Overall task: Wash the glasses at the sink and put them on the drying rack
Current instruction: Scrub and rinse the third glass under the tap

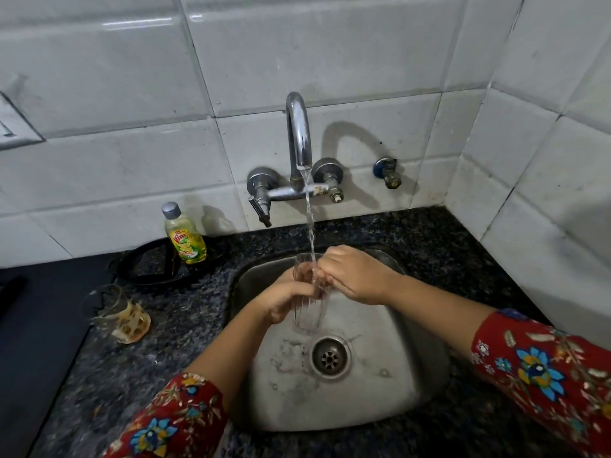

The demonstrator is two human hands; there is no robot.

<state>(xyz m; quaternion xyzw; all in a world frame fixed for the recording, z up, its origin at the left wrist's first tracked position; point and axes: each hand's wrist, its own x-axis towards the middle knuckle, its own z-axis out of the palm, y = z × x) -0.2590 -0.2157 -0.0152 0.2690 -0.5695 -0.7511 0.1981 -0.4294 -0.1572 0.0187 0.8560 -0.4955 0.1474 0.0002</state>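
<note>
The tips of my right hand fingers are hidden at the rim of the glass; I cannot tell if they reach inside. My left hand covers the middle of the glass, and its fingers go out of sight behind it. On the counter at the left, the other glasses are blurred, so I cannot count them surely. The bottle hides part of the black tray. My left sleeve and right sleeve are cut off by the picture's edges.
</note>
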